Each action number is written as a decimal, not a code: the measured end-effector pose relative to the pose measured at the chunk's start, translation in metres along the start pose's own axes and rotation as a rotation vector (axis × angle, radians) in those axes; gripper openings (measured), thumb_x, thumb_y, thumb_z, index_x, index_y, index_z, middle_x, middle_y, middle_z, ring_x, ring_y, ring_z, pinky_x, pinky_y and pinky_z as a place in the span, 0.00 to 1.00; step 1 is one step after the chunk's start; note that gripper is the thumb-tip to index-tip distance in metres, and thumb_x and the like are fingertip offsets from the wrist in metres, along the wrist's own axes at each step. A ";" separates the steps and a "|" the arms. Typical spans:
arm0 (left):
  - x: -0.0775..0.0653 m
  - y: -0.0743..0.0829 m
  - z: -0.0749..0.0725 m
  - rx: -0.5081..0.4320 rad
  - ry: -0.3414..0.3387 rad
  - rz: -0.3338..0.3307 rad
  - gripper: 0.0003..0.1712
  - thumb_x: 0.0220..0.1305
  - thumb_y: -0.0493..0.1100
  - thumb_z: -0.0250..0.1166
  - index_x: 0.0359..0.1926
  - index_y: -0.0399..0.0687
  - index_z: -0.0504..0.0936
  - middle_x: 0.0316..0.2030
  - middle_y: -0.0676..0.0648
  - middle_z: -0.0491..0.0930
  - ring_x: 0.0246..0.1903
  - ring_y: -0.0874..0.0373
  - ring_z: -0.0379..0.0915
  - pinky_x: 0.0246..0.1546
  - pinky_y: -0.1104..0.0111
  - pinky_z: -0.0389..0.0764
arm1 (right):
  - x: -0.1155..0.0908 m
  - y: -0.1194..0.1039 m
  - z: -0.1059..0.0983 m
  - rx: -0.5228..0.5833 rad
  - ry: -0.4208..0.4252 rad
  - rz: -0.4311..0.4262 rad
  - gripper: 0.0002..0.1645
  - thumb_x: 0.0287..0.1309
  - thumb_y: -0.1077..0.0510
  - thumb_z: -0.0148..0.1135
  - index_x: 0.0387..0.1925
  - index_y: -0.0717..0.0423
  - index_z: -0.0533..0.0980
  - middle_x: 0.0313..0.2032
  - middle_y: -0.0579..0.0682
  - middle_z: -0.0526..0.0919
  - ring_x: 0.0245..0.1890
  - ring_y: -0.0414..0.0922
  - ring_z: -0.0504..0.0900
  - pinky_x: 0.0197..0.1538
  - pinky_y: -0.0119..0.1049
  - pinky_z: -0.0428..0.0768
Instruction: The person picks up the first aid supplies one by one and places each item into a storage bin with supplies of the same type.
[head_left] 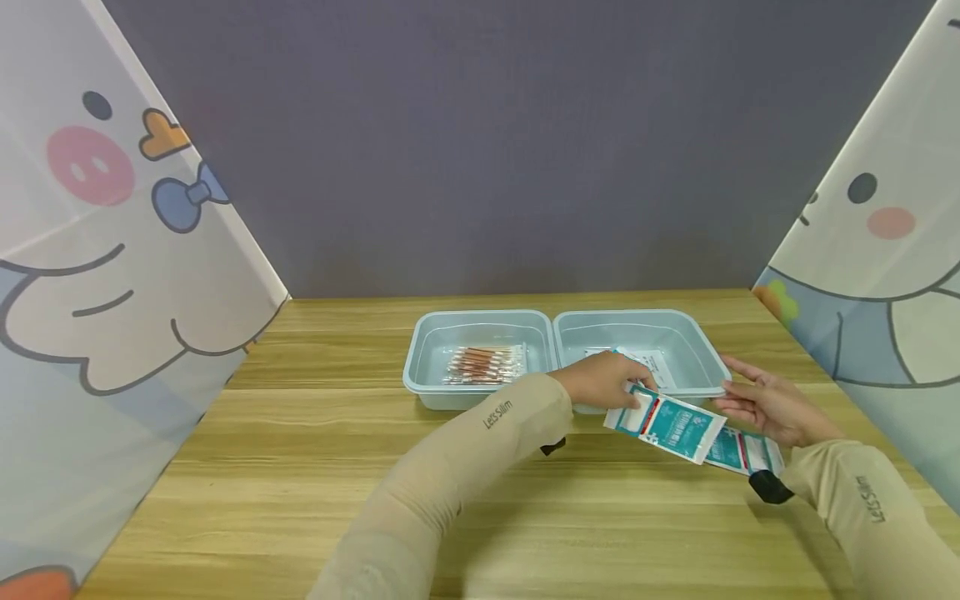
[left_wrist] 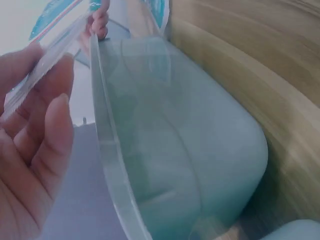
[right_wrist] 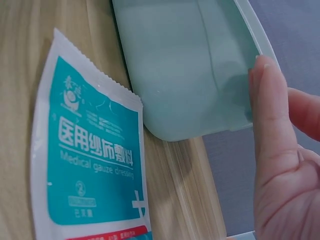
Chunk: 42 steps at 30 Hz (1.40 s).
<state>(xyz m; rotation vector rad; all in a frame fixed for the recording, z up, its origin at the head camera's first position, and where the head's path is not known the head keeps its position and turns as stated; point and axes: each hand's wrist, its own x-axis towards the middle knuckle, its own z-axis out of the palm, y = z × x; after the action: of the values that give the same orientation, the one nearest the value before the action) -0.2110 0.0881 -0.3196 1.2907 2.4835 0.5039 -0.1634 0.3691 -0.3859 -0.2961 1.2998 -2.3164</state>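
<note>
In the head view my left hand pinches the edge of a gauze dressing packet in front of the right bin. The packet is white and teal with a red stripe. A second gauze dressing packet, printed "Medical gauze dressing" in the right wrist view, lies partly under the first and by my right wrist. My right hand touches the right bin's front right corner with its fingers fairly straight. A fingertip meets the rim in the right wrist view.
Left of that bin stands a matching pale blue bin holding several cotton swab packs with reddish-brown sticks. White packets lie inside the right bin. A wooden table carries everything, with a grey partition behind and printed panels at both sides.
</note>
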 end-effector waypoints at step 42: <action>0.022 -0.031 -0.016 -0.374 0.420 -0.341 0.21 0.67 0.38 0.61 0.61 0.48 0.76 0.16 0.48 0.77 0.15 0.60 0.75 0.20 0.74 0.79 | -0.002 0.003 0.011 -0.079 0.172 -0.014 0.26 0.69 0.68 0.49 0.43 0.32 0.82 0.31 0.58 0.85 0.33 0.45 0.86 0.39 0.32 0.85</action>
<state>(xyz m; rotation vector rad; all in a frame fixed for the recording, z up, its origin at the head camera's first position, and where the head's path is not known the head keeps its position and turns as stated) -0.2520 0.0874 -0.3212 0.6514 2.6741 1.1770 -0.1562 0.3607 -0.3827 -0.1343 1.4780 -2.3492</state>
